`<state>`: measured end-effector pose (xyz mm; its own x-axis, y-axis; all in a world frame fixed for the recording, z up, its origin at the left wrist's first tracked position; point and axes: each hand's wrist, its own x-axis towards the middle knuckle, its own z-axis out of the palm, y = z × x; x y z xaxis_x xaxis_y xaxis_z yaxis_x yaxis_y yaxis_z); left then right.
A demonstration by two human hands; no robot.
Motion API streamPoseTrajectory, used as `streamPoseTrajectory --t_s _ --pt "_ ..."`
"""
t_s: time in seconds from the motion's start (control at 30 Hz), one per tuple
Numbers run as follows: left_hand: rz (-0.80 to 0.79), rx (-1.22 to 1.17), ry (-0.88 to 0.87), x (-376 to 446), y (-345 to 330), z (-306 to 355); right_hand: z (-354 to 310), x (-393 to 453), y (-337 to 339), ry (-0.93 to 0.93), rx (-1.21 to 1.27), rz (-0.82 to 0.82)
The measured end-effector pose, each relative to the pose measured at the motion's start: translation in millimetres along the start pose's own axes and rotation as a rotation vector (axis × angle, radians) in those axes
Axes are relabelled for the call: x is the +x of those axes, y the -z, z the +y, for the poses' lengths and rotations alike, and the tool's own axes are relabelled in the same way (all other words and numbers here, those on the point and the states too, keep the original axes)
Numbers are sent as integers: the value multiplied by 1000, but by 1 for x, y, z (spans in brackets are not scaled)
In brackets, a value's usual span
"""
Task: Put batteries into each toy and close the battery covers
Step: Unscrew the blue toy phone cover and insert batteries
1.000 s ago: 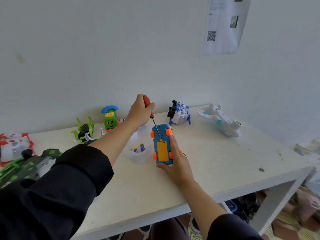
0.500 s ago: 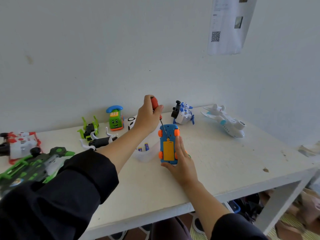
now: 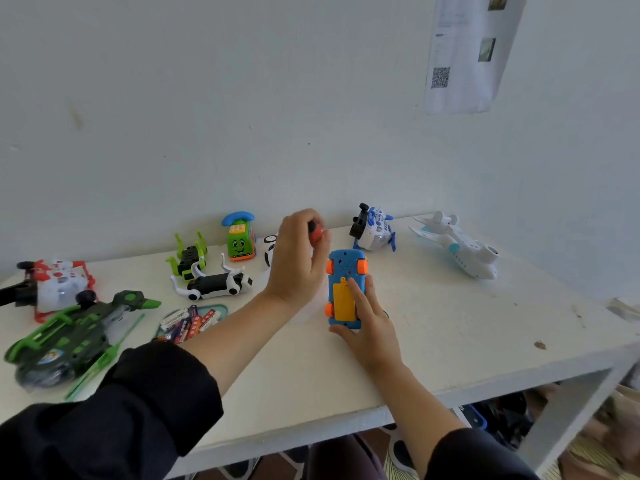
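Battery tray (image 3: 192, 323) newly visible, left fingers (image 3: 313, 233) gripping screwdriver (image 3: 317, 233), right fingers (image 3: 360, 296) flat on car (image 3: 344, 271)

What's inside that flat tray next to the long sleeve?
The teal tray holds a heap of batteries, some white, some red, some dark. The left forearm covers its near right corner, so any batteries there are hidden, and the full count cannot be told.

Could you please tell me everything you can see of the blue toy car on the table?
The blue toy car lies upside down on the white table, underside facing up. It looks like plastic, with orange wheels at its corners, small speaker holes near the far end and a yellow battery cover in place. The right hand holds it steady, fingers on the cover. The left hand grips a red-handled screwdriver just beside it.
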<state>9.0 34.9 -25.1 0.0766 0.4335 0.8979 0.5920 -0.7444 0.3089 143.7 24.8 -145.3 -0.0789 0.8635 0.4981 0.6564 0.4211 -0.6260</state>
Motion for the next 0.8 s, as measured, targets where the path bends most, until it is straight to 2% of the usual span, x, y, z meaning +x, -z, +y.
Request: streamPoseTrajectory --t_s 0.07,0.13,0.2,0.27,0.4,0.53,0.63,0.73,0.8 --pt "-199 169 -8 5 -1 -6 -1 0 2 -22 3 -19" --pt "-505 315 88 -2 -6 -9 -2 1 2 -8 2 -17" --pt "-702 384 171 -15 -11 -11 -2 1 2 -12 -19 -31" --pt "-737 363 206 -27 -15 -11 -2 1 1 4 1 -16" --pt "-672 259 274 -29 -11 -8 -3 3 -1 -14 97 0" --pt "-696 166 391 -8 14 -10 4 3 -6 10 -31 62" --pt "-768 342 389 -8 33 -10 5 2 -7 24 -80 77" --pt "-1017 763 265 -33 41 -7 3 1 -5 63 -111 112" --pt "-1180 919 223 -49 44 -9 4 1 -6 81 -135 147"
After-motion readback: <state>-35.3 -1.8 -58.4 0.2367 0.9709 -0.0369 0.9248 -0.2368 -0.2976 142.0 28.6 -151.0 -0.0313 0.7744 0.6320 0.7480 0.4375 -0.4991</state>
